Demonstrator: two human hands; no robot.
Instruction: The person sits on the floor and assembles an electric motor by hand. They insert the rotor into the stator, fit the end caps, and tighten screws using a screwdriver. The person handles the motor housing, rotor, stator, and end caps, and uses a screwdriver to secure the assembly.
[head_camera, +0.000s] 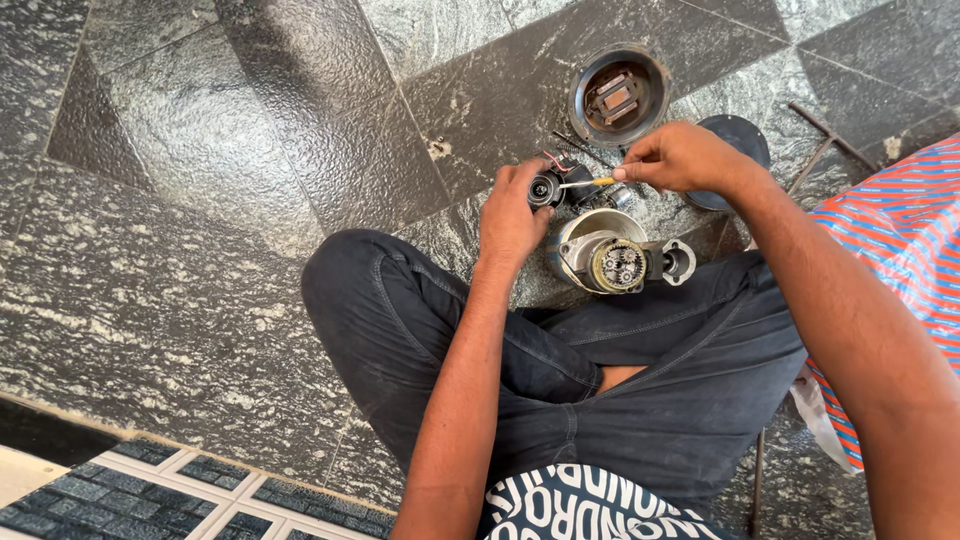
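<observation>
Left hand (510, 215) grips the small motor part (545, 189), right hand (680, 158) pinches the screwdriver (585, 183); keep the tip square in its bore

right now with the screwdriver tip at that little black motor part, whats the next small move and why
Probably seat the tip and turn gently. The left hand grips the small black round motor part above the dark stone floor, and the right hand holds the thin yellow-handled screwdriver with its tip at the part's face. Whether the tip sits in a screw is too small to tell.
</observation>
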